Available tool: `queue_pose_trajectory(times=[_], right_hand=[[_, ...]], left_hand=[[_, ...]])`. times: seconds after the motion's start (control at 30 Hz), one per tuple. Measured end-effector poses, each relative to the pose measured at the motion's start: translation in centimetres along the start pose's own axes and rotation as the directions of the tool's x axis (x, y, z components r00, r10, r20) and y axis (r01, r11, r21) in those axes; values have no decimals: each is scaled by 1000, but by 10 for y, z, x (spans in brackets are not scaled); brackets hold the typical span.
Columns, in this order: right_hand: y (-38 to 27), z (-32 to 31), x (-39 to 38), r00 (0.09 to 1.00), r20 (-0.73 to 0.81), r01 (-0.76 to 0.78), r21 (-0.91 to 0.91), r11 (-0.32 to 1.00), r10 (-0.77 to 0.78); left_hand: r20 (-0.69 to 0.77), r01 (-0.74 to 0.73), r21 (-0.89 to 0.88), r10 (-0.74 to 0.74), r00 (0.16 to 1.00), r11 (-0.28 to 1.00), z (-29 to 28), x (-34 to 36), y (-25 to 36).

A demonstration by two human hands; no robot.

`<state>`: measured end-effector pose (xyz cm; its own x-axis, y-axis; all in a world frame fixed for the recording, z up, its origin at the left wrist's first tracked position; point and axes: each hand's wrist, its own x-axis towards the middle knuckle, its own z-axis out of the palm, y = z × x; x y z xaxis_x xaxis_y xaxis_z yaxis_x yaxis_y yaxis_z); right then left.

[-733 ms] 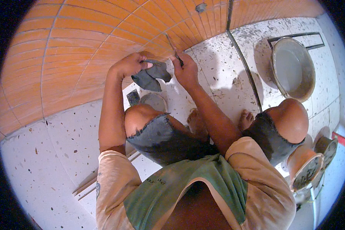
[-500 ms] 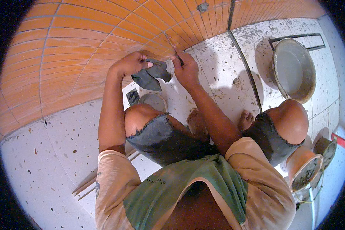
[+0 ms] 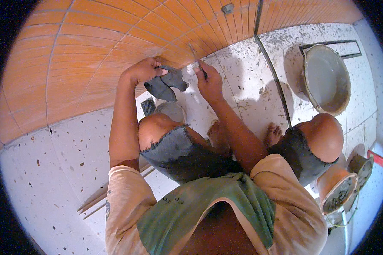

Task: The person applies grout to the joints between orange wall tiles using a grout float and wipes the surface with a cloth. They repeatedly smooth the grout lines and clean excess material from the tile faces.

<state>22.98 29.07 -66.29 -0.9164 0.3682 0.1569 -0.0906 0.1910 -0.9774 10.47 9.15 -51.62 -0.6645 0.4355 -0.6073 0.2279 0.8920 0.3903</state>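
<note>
Close to the orange tiled wall [image 3: 102,46], my left hand [image 3: 144,71] is closed on a dark grey rag [image 3: 166,85], which hangs in folds below the fingers. To its right, my right hand [image 3: 211,83] grips a thin-bladed tool [image 3: 193,52] with a dark handle; whether it is a knife or a narrow spatula I cannot tell. The blade points up toward the wall's grey joints, and I cannot make out whether its tip touches. Below the rag, partly hidden by my knee, sits a small round container [image 3: 172,110] of grey stuff.
A dark floor drain grate [image 3: 148,106] lies beside the small container. At the right stands a large basin [image 3: 327,80] of greyish liquid, by a black rectangular frame [image 3: 352,48]. Dirty buckets [image 3: 339,193] stand at lower right. Wooden strips [image 3: 93,203] lie at lower left. A pipe fitting [image 3: 227,8] protrudes from the wall.
My right hand has shifted slightly right and down with the thin-bladed tool, and more of the blade shows. The rag in my left hand has moved a little left.
</note>
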Motion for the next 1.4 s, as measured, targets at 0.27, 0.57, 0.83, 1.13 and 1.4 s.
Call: queue_pose_trajectory(times=[0.27,0.57,0.83,1.13,1.4], right_hand=[[-22,12,11,997,72,-14,70,997,9],[-20,10,18,993,-8,121,-46,992,-121],[6,-5,-10,991,53,-120,-111,987,126],[-48,-7,23,995,-68,80,19,997,-78],[-56,-10,30,996,-46,71,-47,996,-73]], left_hand=[[17,92,-3,-92,996,996,-3,-11,5],[-10,13,-66,-14,1000,998,-1,-4,3],[17,118,-40,-118,993,992,-9,-9,31],[60,59,-141,-51,997,988,-9,-17,45],[63,75,47,-78,995,996,-15,-12,45]])
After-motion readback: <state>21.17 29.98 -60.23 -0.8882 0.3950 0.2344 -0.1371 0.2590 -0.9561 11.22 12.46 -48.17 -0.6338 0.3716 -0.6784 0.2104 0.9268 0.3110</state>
